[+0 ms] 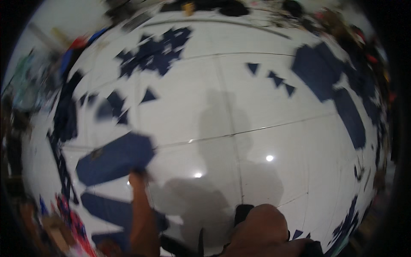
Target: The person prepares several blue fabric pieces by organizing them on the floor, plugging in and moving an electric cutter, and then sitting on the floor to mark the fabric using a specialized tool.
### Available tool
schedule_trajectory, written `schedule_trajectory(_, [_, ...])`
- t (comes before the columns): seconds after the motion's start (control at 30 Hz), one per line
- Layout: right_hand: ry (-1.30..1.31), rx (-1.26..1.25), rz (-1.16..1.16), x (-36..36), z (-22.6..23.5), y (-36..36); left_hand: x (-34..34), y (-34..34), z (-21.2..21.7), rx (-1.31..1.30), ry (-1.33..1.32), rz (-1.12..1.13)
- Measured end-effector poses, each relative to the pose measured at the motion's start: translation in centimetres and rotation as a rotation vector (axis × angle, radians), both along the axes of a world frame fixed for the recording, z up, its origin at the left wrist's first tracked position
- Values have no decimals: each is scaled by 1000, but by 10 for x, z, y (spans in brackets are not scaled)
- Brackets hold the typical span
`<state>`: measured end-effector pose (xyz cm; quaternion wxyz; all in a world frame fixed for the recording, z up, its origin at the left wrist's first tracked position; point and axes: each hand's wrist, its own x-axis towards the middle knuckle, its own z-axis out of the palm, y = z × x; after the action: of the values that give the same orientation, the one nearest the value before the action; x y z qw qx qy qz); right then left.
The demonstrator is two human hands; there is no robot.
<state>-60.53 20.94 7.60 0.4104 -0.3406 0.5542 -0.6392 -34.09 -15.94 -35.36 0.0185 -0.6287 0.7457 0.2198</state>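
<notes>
My left arm reaches up from the lower edge, left of centre. At its end my left hand is closed on the near edge of a long dark blue fabric piece; motion blurs the fingers. This piece has angled ends and lies over the pale tiled floor. Just nearer, a second long blue fabric piece runs partly behind my forearm. More blue cloth shows below that, at the lower left. My right hand does not show; a rounded patch of bare skin at the lower edge looks like a knee.
A heap of dark blue scraps lies at the far left. Small triangular scraps are scattered about the white tiles. Larger blue panels lie at the far right. A long thin strip crosses the back, and clutter lines both sides.
</notes>
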Motion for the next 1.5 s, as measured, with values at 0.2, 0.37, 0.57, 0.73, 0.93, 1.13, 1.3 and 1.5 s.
schedule_trajectory(0.2, [-105,103,-375,31,17,24,-122,210,108,782,1161,885])
schedule_trajectory(0.37, [-67,94,-618,50,16,34,-180,352,143,1280,756,783])
schedule_trajectory(0.57, [339,402,-75,-3,-60,15,-122,305,184,1592,478,-388])
schedule_trajectory(0.73, [728,709,-274,-66,-240,10,-85,205,159,258,552,-262])
schedule_trajectory(0.93, [849,843,207,-66,-253,-66,9,126,129,-1,142,149])
schedule_trajectory(1.13, [782,774,437,-87,-258,-69,17,122,86,124,699,20])
schedule_trajectory(1.3, [929,739,441,-81,-262,-66,12,129,101,203,744,1])
schedule_trajectory(1.5, [812,647,301,-81,-262,-55,6,119,105,296,736,25])
